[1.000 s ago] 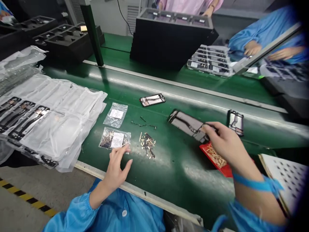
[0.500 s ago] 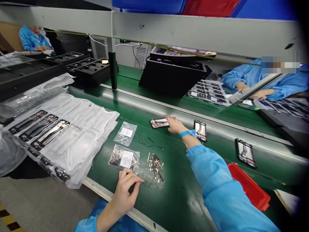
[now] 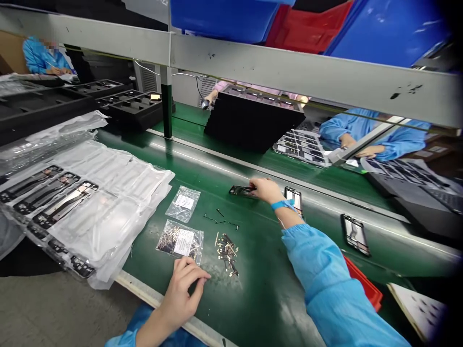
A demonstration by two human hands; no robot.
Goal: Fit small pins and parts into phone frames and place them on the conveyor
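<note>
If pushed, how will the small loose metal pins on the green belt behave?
The pins are thin and loosely piled, so they will probably scatter and may roll. They look stiff and light, and may slide on the smooth belt.

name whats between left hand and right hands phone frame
Head view: loose gold pins and thin black wires lie between the left hand and phone frame.

Paper label (image 3: 184, 242) on plastic bag (image 3: 167, 243), print too small to read

Shelf overhead: blue plastic bins (image 3: 224, 14), red bin (image 3: 307, 24) | far belt: stacked black foam trays (image 3: 253, 120) | far left: black foam trays (image 3: 130, 110) | opposite: co-worker's blue sleeves (image 3: 343, 130)
</note>
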